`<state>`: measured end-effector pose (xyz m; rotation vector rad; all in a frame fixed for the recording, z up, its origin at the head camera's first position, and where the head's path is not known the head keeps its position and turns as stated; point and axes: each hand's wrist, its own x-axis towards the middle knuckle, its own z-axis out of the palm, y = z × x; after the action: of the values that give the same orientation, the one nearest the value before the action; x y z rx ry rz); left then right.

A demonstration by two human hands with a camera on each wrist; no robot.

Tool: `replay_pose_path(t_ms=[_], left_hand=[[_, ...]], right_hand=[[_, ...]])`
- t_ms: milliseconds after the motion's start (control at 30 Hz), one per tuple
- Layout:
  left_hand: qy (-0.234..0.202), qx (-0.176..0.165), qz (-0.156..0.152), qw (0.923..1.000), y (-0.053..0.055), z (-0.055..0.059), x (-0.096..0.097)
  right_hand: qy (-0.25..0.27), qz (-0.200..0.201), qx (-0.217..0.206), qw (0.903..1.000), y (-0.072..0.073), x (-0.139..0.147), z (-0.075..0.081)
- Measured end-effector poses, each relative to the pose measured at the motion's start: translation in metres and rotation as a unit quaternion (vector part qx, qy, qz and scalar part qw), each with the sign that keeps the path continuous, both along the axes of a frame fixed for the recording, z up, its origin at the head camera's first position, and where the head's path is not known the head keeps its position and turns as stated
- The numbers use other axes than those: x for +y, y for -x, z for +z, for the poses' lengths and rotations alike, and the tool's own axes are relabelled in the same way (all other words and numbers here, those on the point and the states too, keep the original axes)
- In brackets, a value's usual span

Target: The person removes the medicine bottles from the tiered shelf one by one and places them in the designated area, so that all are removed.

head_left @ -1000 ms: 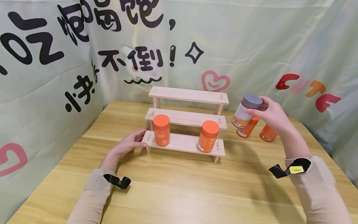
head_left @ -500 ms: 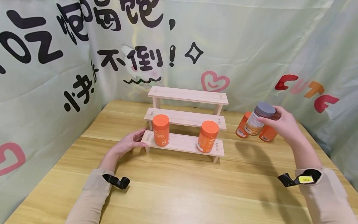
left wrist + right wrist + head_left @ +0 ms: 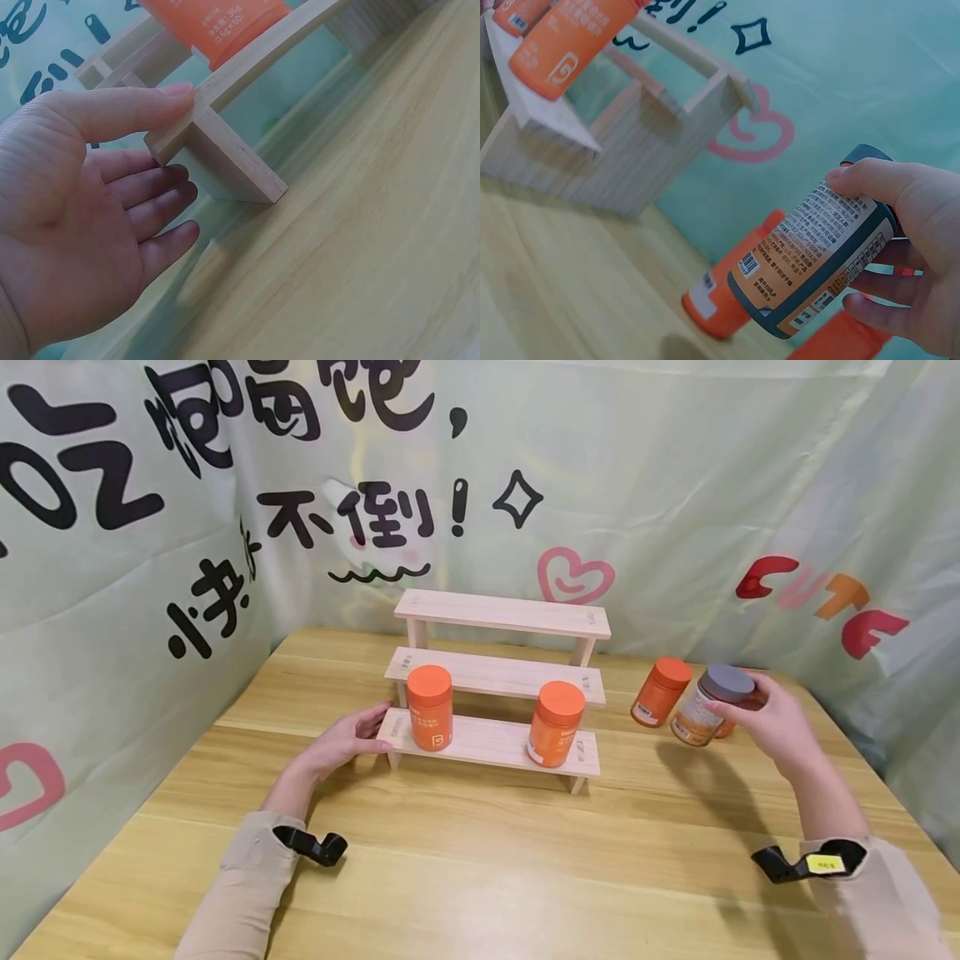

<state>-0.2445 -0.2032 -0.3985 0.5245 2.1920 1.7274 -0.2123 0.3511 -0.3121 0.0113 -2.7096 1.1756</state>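
Observation:
My right hand (image 3: 782,725) holds a grey-lidded supplement bottle (image 3: 697,715), its thumb across the near side. The bottle is tilted; the right wrist view shows its orange and white printed label (image 3: 799,244). It hangs between two orange bottles at the right: one (image 3: 661,693) stands to its left, the other (image 3: 725,729) is mostly hidden behind it. At the left end of a three-step wooden display stand (image 3: 491,742), my left hand (image 3: 341,747) pinches the lowest plank, thumb on top and index finger under. That step carries an orange bottle (image 3: 431,710) at left and another (image 3: 557,727) at right.
The stand's middle step (image 3: 495,675) and top step (image 3: 502,612) rise behind the lowest one. A printed curtain (image 3: 675,485) closes off the back and sides of the wooden table (image 3: 480,868). Each wrist wears a black camera mount.
My right hand has carried the grey-lidded bottle rightward and down, uncovering the left orange bottle and covering most of the right one. My left hand has stayed at the stand.

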Motion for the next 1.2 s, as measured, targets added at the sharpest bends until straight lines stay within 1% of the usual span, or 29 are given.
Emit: replay_pose_path(t_ms=[167, 300, 467, 633, 867, 1033, 1200], left_hand=[[-0.008, 0.000, -0.004, 1.0000, 0.000, 0.000, -0.001], [-0.008, 0.001, -0.004, 1.0000, 0.000, 0.000, -0.001], [-0.004, 0.006, -0.006, 1.0000, 0.000, -0.001, 0.000], [-0.007, 0.008, -0.008, 0.9999, -0.001, 0.000, -0.001], [-0.008, 0.005, -0.014, 0.9999, -0.001, -0.002, 0.000], [-0.007, 0.004, -0.008, 0.9999, 0.000, -0.003, -0.001], [-0.003, 0.003, -0.002, 1.0000, 0.000, -0.002, -0.001]], right_hand=[[-0.008, -0.007, -0.012, 0.9999, -0.004, 0.006, -0.013], [-0.005, -0.004, -0.004, 1.0000, -0.006, 0.010, -0.023], [-0.011, -0.011, 0.007, 0.9998, -0.008, 0.015, -0.032], [-0.017, -0.016, -0.004, 0.9997, -0.011, 0.015, -0.039], [-0.009, -0.016, -0.006, 0.9998, -0.015, 0.012, -0.044], [-0.003, -0.016, -0.009, 0.9998, -0.012, 0.011, -0.045], [-0.005, -0.014, -0.010, 0.9998, -0.011, 0.012, -0.045]])
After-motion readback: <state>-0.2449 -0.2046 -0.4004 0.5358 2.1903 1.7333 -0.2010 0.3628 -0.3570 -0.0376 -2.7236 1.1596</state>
